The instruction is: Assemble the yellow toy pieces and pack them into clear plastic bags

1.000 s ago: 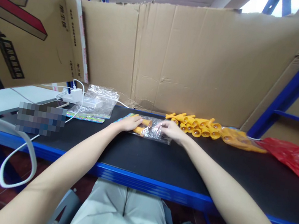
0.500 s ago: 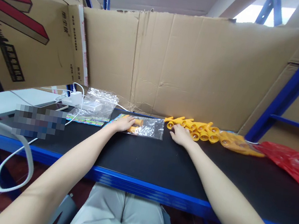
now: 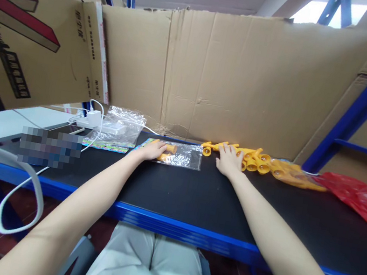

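Head view: beyond the bench's (image 3: 188, 229) blue front edge, the left hand (image 3: 153, 150) lies flat, fingers together, pinning the left end of the clear bag (image 3: 187, 158) near the back edge. The right hand (image 3: 228, 160), fingers spread, rests on the row of yellow pieces (image 3: 259, 163) and grips none. It seems best to hold the bag down flat and lift a single piece by its stem. The orange piece (image 3: 169, 148) inside the bag lies lengthwise along the back edge. The row's wide mouths face the front edge.

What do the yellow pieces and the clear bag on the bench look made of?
Yellow pieces: probably moulded plastic, glossy, with uniform colour and bright highlights on the rims. Clear bag: thin plastic film, shiny; its contents show through and the creases catch glare.
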Available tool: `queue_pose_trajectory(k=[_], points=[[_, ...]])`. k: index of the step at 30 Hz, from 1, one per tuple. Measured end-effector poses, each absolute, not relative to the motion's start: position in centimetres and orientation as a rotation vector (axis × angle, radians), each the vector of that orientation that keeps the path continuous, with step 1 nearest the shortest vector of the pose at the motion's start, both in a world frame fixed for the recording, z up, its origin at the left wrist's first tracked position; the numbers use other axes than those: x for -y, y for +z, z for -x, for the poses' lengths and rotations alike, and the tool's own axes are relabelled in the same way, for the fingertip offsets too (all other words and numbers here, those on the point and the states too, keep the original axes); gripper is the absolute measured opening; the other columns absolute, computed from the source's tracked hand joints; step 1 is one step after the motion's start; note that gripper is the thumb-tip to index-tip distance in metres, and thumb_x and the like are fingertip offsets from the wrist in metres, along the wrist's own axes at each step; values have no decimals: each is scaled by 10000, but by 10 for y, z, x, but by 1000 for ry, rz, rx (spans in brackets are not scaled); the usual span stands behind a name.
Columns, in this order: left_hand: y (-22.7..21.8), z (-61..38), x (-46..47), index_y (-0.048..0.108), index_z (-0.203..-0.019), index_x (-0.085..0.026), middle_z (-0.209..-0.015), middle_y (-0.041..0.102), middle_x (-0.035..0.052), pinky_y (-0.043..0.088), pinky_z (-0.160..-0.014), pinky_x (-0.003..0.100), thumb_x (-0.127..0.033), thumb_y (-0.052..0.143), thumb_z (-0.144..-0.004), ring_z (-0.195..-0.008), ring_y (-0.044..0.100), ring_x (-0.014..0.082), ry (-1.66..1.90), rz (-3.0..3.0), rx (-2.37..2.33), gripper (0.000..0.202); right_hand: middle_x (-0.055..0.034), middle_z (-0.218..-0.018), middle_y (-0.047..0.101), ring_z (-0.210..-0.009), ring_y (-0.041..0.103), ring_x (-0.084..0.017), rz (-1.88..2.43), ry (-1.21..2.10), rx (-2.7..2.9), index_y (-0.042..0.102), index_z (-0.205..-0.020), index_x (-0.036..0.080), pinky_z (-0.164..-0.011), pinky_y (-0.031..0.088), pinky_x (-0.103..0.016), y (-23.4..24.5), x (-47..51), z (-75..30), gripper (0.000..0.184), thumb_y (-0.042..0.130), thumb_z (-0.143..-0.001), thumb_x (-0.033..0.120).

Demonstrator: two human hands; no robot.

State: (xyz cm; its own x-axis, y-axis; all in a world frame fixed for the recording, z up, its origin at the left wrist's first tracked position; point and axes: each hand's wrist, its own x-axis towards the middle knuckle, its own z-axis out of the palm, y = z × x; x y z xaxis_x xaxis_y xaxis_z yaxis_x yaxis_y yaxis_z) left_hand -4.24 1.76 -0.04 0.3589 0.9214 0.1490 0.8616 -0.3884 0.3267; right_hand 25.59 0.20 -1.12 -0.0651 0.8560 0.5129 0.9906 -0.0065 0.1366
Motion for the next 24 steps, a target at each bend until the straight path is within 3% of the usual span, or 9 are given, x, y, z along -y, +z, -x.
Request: queue_pose_trajectory(k=[5, 9, 15, 20, 24], points=[[1, 39, -15, 411, -1278, -169, -1377, 330, 33, 169, -1052, 270, -403, 190, -860, -1279, 274, 168, 445, -2417, -1632, 528, -154, -1164, 475, -1082, 366, -280, 1936, -709, 1959, 477, -1097, 117, -927, 174, -531, -10, -1, -259, 372, 435, -751, 246], [2, 36, -12, 432, -1264, -142, -1368, 348, 45, 165, -1054, 262, -403, 215, -852, -1278, 277, 183, 457, -2429, -1580, 534, -166, -1151, 464, -1053, 374, -287, 1964, -723, 1912, 478, -1093, 101, -915, 182, -530, -8, -2, -257, 380, 421, -742, 235], [3, 32, -8, 427, -1264, -201, -1372, 341, 15, 162, -1056, 301, -417, 228, -851, -1279, 273, 189, 464, -2424, -1527, 507, -151, -1118, 488, -1062, 356, -287, 1978, -630, 1944, 465, -1105, 112, -910, 152, -553, -7, -5, -260, 392, 416, -730, 215], [2, 32, -10, 394, -1287, -145, -1384, 316, 57, 167, -1051, 287, -436, 206, -853, -1285, 259, 189, 422, -2426, -1551, 555, -167, -1062, 489, -1032, 353, -298, 1972, -741, 1884, 510, -1040, 89, -873, 197, -520, -4, 1, -256, 331, 400, -757, 221], [0, 33, -13, 404, -1279, -162, -1374, 335, 49, 185, -1045, 296, -440, 210, -852, -1278, 277, 189, 447, -2432, -1523, 545, -170, -1048, 482, -1015, 355, -292, 1963, -774, 1851, 538, -983, 93, -863, 195, -498, 3, 6, -255, 283, 397, -771, 217]])
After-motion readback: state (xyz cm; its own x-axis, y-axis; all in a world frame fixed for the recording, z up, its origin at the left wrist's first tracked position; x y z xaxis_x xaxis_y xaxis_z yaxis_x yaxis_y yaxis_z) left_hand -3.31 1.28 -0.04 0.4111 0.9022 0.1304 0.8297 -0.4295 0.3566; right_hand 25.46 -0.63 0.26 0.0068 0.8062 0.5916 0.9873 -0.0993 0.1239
